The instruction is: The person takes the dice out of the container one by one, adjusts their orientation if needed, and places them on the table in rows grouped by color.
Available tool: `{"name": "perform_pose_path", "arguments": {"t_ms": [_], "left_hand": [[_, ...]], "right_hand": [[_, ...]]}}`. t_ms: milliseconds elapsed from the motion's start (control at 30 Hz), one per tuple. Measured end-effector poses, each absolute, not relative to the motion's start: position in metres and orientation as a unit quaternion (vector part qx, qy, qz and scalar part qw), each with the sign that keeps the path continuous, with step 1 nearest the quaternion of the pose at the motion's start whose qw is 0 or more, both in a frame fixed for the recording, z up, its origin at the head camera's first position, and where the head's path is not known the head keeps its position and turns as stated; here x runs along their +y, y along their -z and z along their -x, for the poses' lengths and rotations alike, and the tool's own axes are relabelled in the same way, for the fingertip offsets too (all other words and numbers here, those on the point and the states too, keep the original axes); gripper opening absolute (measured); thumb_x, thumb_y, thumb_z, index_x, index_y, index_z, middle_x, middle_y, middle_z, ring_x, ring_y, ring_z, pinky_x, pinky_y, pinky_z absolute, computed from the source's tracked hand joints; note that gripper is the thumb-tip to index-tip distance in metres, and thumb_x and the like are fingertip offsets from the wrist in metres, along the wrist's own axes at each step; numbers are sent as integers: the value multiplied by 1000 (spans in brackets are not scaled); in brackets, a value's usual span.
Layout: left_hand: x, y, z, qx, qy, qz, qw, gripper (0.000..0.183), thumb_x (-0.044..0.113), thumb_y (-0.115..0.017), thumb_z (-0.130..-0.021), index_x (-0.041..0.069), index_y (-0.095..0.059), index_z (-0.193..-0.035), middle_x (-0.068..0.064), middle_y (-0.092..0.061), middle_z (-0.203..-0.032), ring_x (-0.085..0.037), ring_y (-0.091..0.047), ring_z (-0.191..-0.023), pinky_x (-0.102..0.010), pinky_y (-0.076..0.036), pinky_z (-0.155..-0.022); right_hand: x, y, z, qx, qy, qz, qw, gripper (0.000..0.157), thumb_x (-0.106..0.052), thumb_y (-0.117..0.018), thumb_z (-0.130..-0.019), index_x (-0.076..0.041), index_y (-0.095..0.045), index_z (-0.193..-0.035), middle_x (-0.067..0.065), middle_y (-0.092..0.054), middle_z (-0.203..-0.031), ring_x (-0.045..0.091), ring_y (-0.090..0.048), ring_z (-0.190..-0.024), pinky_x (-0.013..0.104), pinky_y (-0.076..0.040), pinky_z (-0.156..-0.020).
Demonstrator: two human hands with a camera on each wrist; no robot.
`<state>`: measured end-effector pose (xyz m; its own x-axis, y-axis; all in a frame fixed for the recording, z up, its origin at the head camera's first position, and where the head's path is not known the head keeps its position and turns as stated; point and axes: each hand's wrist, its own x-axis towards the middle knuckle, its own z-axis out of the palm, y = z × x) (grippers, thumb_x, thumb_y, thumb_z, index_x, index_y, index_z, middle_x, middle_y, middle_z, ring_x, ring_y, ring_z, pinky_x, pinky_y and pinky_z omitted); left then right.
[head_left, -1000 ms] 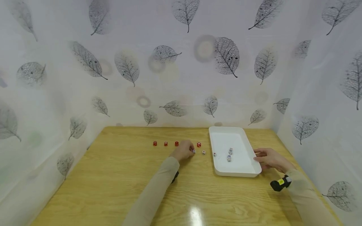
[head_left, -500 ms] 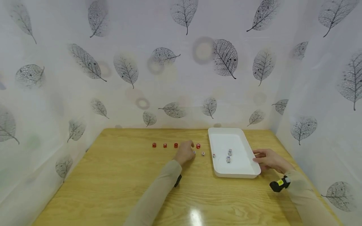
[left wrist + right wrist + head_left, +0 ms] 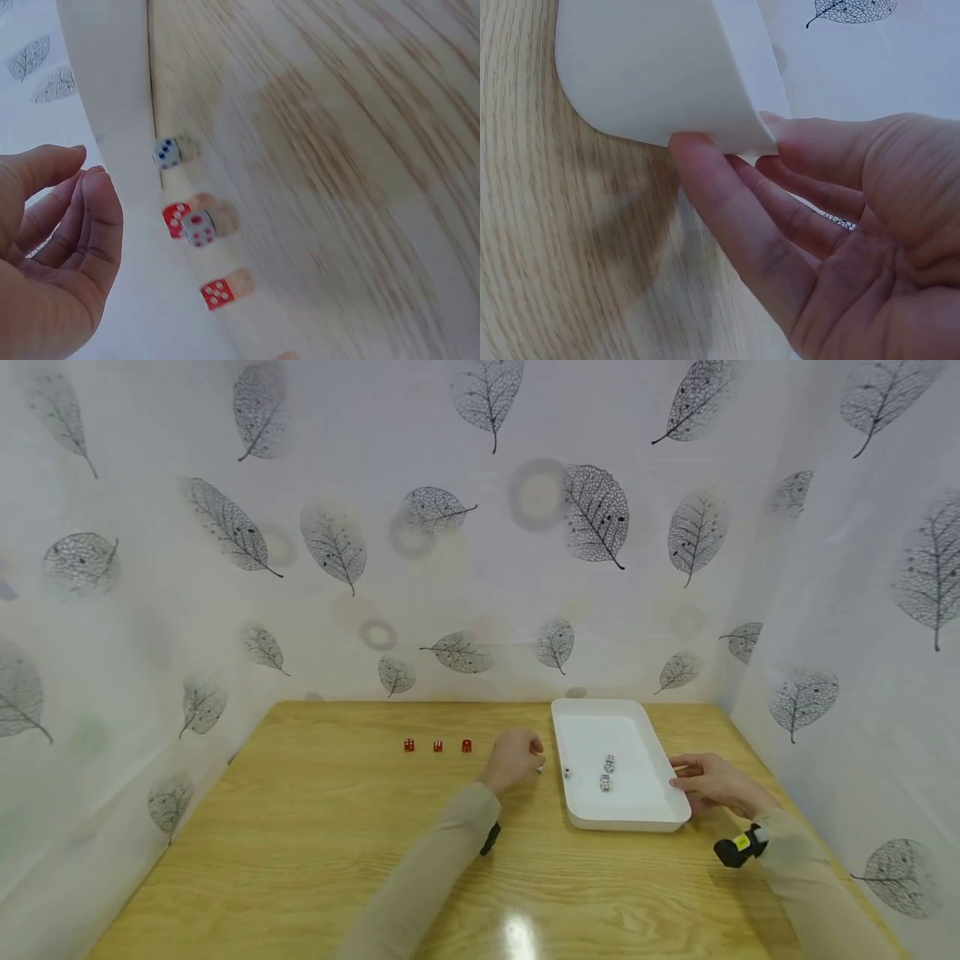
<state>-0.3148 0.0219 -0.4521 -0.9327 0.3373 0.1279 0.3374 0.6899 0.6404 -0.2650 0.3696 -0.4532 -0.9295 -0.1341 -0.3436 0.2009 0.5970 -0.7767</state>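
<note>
In the head view my left hand [image 3: 513,758] hovers low over the table, left of a white tray [image 3: 558,735]. Its fingers are loosely bent with nothing visible between thumb and fingertips in the left wrist view. Near them lie a white die with blue pips [image 3: 166,153], a white die with red pips [image 3: 199,229], a red die [image 3: 175,219] partly behind it, and another red die [image 3: 218,294]. My right hand [image 3: 716,783] pinches the tray's right edge, thumb at the rim and fingers against the outer wall [image 3: 652,75].
Three red dice, the leftmost die [image 3: 408,745] among them, stand in a row on the wooden table [image 3: 300,843]. Inside the tray are a small white die [image 3: 567,773] and more white dice [image 3: 606,782]. A leaf-patterned curtain [image 3: 465,568] encloses the back and sides.
My left hand has let go of a white die and shifted right towards the tray, covering the rightmost red die in the head view. The right hand stays at the tray.
</note>
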Motion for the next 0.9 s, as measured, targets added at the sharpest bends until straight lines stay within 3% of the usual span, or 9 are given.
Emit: {"name": "perform_pose_path", "arguments": {"t_ms": [433,733,900], "left_hand": [[70,457,308,-905,331,266,-39,6,13,-70,-90,11,-72,-94,3,-68,-87,-4,-58,-76,-14,-49,-64],[94,456,293,-919,198,340,-10,6,15,-68,-91,17,-74,-93,10,-67,-84,-1,-54,-73,-12,-43,-64],[103,459,291,-914,166,368,-32,13,15,-68,-92,18,-74,-103,10,-70,-91,0,-54,-75,-11,-42,-66]], "right_hand": [[370,452,263,875,447,-7,185,65,-16,-56,-100,10,-24,-149,41,-39,-140,24,-67,-99,39,-60,-74],[372,456,265,871,456,-11,184,65,-17,-58,-99,10,-26,-149,40,-41,-139,22,-68,-96,39,-60,-74],[373,458,265,870,458,-15,183,65,-17,-58,-99,8,-26,-149,39,-41,-140,22,-68,-95,39,-60,-74]]}}
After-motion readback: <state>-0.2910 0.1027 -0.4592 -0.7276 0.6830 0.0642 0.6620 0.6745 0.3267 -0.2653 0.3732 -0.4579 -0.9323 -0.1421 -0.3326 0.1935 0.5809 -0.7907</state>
